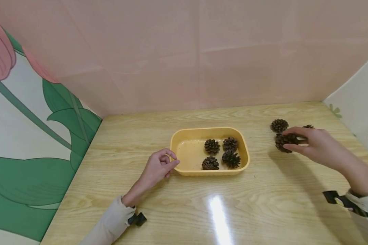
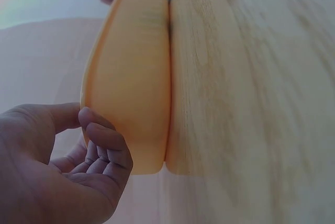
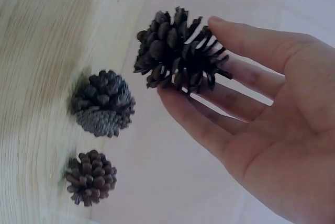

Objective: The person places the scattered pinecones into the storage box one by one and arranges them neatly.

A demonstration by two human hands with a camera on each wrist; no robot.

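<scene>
Brown pinecone [image 3: 170, 51] sat fingertip-pinched in the right hand [image 1: 322, 146], left hand [image 1: 157, 165] pinching the tray [image 1: 208, 173]; another cone [image 1: 308, 126], from overhead, was mostly hidden

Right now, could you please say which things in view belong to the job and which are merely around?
Job: yellow tray, four pinecones inside, pinecone held by right hand, two loose pinecones.
Around: pink backdrop, flower-patterned panel.
</scene>
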